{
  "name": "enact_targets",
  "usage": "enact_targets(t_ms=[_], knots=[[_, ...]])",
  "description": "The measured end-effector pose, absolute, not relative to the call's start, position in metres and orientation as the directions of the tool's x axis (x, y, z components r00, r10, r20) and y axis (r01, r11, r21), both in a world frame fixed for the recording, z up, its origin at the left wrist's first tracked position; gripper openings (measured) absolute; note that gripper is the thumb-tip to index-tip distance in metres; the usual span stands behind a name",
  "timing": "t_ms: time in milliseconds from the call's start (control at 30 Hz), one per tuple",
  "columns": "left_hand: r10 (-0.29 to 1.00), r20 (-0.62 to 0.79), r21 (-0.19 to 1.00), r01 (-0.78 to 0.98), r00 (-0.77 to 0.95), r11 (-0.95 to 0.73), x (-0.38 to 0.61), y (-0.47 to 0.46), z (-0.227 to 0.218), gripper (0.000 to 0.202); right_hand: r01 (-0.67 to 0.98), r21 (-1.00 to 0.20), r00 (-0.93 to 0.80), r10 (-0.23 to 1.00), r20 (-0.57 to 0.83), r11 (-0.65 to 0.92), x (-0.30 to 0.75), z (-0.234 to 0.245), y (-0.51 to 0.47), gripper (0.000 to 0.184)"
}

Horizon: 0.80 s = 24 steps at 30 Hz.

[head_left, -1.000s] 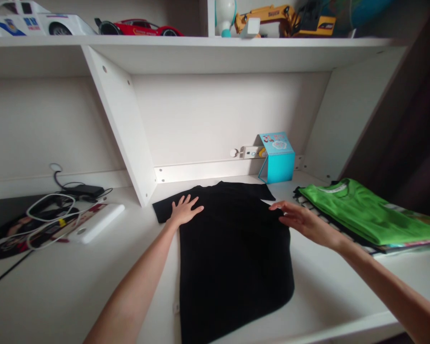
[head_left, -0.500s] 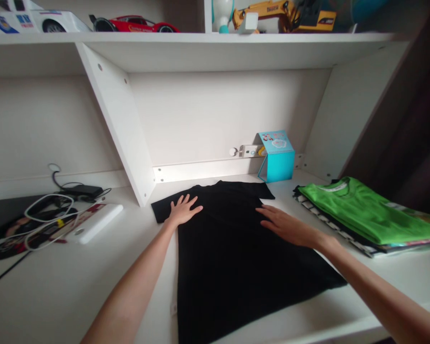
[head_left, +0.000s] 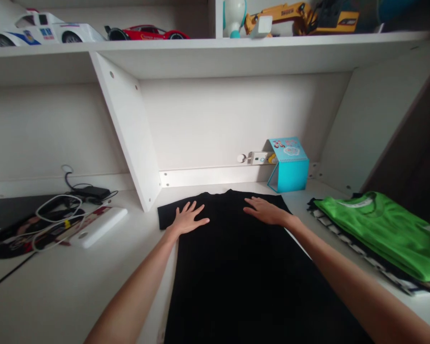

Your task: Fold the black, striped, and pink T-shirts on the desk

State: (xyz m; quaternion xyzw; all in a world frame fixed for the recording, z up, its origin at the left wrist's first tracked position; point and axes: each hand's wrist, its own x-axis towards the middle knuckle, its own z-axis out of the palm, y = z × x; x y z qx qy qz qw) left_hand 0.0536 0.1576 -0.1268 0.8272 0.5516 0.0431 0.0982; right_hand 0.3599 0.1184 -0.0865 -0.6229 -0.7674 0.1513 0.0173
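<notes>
A black T-shirt (head_left: 229,267) lies spread on the white desk, its neckline toward the back wall and its hem running out of view at the bottom. My left hand (head_left: 187,220) rests on it near the left sleeve, fingers spread. Flat across the upper right part of the shirt is my right hand (head_left: 267,211), with its fingers stretched out and nothing held. The right sleeve is partly hidden behind that hand and forearm.
On the right sits a stack of folded clothes topped by a green shirt (head_left: 383,229). A blue desk calendar (head_left: 292,174) stands by a wall socket. At left are a white power strip (head_left: 103,227), cables and a black adapter (head_left: 93,192). Toy vehicles line the shelf (head_left: 200,45) above.
My right hand has moved left and farther up on the shirt, toward the right shoulder. My left hand stays near the left sleeve. The camera view has shifted slightly.
</notes>
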Motion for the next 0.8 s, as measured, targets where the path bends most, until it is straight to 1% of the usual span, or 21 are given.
enact_targets(t_ms=[67,167,267,433,533,700,800], knots=[[0.921,-0.037,0.217,0.903,0.388,-0.371,0.053,0.157,-0.126,0.077,0.971,-0.23,-0.089,0.992,-0.093,0.066,0.352,-0.101,0.147,0.065],[0.919,-0.045,0.229,0.899,0.392,-0.373,0.053,0.155,-0.125,0.076,0.975,-0.222,0.012,0.997,-0.074,-0.029,0.345,-0.127,0.175,0.063],[0.917,-0.047,0.234,0.897,0.396,-0.375,0.052,0.154,-0.125,0.076,0.973,-0.22,0.049,0.996,-0.079,-0.066,0.349,-0.14,0.191,0.063],[0.923,-0.036,0.242,0.9,0.382,-0.363,0.052,0.157,-0.125,0.077,0.973,-0.219,0.048,0.992,-0.117,-0.073,0.353,-0.136,0.208,0.067],[0.924,-0.032,0.243,0.9,0.38,-0.362,0.052,0.158,-0.127,0.078,0.974,-0.225,0.007,0.994,-0.106,-0.031,0.33,-0.132,0.211,0.071],[0.931,-0.013,0.242,0.904,0.366,-0.352,0.052,0.161,-0.132,0.073,0.949,-0.266,-0.196,0.977,-0.086,0.167,0.273,-0.14,0.204,0.069],[0.946,0.009,0.227,0.92,0.325,-0.318,0.052,0.163,-0.135,0.071,0.945,-0.27,-0.213,0.974,-0.073,0.186,0.259,-0.142,0.201,0.067]])
